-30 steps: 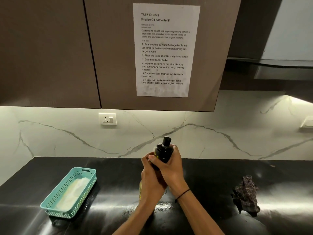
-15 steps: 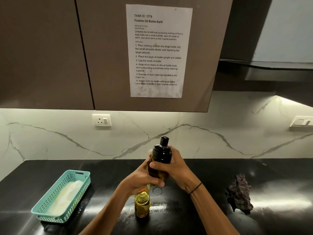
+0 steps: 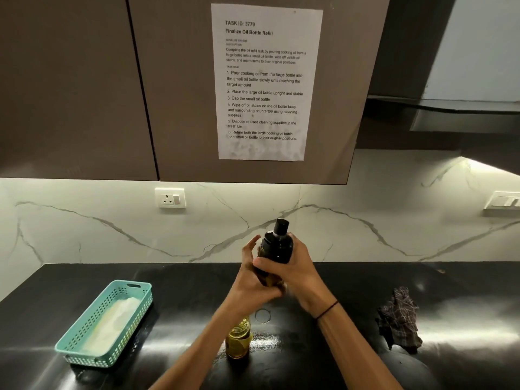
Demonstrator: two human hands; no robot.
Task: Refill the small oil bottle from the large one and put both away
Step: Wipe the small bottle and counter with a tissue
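**Two hands on one bottle above the counter**

Two forearms of mine reach in from the bottom edge. Nearest, a squat bottle of yellow oil (image 3: 237,340) stands upright on the black countertop (image 3: 323,347), partly behind my left wrist. Above it I hold the dark bottle (image 3: 275,250) in the air. My left hand (image 3: 253,280) wraps its lower body, though the upper fingers are spread loose beside the neck. My right hand (image 3: 292,270) curls round the black top section, thumb across the front. The spout cap points up, tilted slightly right. To the left lies a teal basket (image 3: 70,347) holding white cloth; to the right, a crumpled checked rag (image 3: 401,319). Beyond, the marble backsplash carries a socket (image 3: 170,198), and an instruction sheet (image 3: 267,83) hangs on the cabinet.
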